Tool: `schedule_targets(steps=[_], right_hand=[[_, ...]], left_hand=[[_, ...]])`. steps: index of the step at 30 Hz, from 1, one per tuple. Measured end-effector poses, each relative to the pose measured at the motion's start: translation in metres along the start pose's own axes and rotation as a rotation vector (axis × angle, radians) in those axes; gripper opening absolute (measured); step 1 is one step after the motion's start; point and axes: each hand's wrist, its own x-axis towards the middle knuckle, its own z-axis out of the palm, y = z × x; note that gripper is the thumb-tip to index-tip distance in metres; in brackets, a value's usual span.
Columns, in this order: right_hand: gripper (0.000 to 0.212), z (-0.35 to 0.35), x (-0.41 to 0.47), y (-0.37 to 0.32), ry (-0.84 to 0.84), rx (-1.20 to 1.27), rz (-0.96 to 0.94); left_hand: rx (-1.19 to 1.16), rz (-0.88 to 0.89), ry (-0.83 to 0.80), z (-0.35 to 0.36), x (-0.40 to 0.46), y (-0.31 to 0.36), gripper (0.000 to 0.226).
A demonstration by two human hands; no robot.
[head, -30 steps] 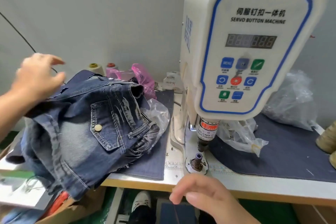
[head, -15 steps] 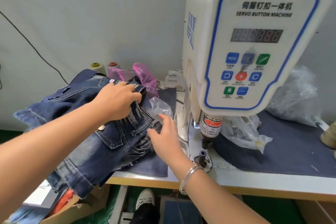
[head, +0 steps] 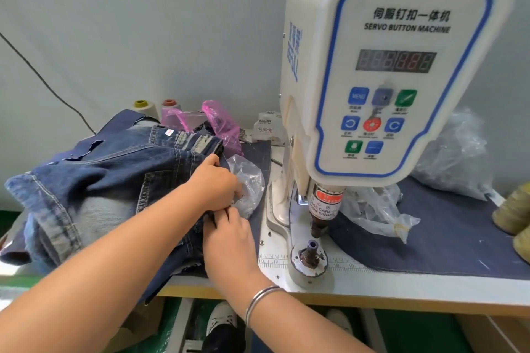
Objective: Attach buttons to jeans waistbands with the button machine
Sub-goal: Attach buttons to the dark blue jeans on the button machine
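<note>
A pile of dark blue jeans [head: 100, 180] lies on the left of the table. My left hand [head: 213, 185] grips the denim at the pile's right edge, fingers curled into the fabric. Just below it, my right hand [head: 229, 233] pinches the same edge of the jeans, a metal bracelet on its wrist. To the right stands the white servo button machine [head: 387, 80]. Its punch head [head: 324, 209] hangs above the lower die [head: 311, 252], with nothing between them.
A clear plastic bag [head: 248, 183] lies between the jeans and the machine, a pink bag [head: 220, 123] and thread cones [head: 143, 107] behind. More clear bags [head: 381, 212] rest on dark cloth [head: 459, 238] at the right, with yellow thread cones [head: 513, 209] at the edge.
My left hand came down from the far left onto the jeans and moved to their right edge. My right hand rose from below the table edge and took hold of the denim.
</note>
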Motion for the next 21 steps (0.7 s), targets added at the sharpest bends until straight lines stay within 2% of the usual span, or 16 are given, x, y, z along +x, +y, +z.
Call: schedule_targets(steps=[3,6,11,18,21], right_hand=[[0.016,0.0,-0.002,-0.003,-0.011,0.002,0.016],[0.014,0.001,-0.004,0.0,-0.017,-0.009,0.018],[0.029,0.006,-0.004,0.007,-0.137,0.066,-0.017],[0.024,0.011,-0.008,0.008,-0.018,0.031,-0.031],[0.029,0.012,-0.008,0.009,-0.06,0.08,-0.03]], left_hand=[[0.06,-0.098,-0.004,0.007,0.01,0.007,0.035],[0.015,-0.176,0.016,0.015,0.017,0.014,0.033],[-0.158,-0.221,0.047,0.026,0.024,0.022,0.031],[-0.247,-0.256,0.184,0.031,0.021,0.023,0.018],[-0.299,-0.27,0.21,0.033,0.022,0.024,0.017]])
